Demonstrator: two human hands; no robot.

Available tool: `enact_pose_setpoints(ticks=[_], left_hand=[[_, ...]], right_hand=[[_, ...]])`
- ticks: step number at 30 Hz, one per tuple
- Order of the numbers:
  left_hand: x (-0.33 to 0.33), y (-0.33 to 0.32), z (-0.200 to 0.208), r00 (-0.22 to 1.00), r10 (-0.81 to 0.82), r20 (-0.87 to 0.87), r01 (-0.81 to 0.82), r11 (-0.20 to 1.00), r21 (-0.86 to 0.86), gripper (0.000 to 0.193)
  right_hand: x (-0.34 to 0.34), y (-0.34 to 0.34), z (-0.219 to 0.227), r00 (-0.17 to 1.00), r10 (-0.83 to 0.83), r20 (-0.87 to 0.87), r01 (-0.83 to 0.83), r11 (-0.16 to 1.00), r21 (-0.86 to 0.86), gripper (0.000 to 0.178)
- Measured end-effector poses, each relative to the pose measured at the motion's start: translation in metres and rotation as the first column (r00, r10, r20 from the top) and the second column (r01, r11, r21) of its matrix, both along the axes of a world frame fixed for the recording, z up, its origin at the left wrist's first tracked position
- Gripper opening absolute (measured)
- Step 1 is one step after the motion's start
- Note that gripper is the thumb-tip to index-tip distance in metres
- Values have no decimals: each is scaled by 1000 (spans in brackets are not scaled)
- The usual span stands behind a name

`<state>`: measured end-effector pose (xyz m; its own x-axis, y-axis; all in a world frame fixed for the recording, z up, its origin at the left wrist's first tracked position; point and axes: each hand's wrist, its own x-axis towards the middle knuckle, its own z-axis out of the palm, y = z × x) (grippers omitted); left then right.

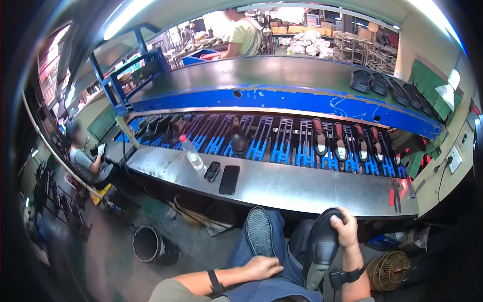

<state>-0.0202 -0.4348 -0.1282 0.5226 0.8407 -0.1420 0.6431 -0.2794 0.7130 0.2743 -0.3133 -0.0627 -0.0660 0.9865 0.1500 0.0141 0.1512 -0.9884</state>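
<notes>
Right hand, grip clamped on dark shoe, left hand curled by ridged shoe sole, its grip unclear

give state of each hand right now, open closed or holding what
Left hand: fingers curled; cannot tell whether it grips the dark ridged-soled shoe.
Right hand: closed, holding the black shoe with greyish heel end.

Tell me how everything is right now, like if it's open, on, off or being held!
Right hand: closed on a black shoe.
Black shoe: held.
Left hand: fingers curled; can't tell if it grips anything.
Other shoe: ribbed sole showing.
Bottle: red cap on.
Phone: lying flat, screen dark.
Bucket: open at the top.
Ceiling light: lit.
</notes>
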Motion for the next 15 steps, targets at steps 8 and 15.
enact_pose_setpoints(ticks=[8, 15], left_hand=[[-94, 137, -35, 780, 575, 247, -613, 781, 116, 64], [-77, 99, 59, 190, 500, 845, 309, 787, -535, 58]], right_hand=[[-43, -67, -27, 826, 197, -528, -320, 935, -152, 58], [-7, -133, -125, 647, -157, -746, -435, 727, -531, 86]])
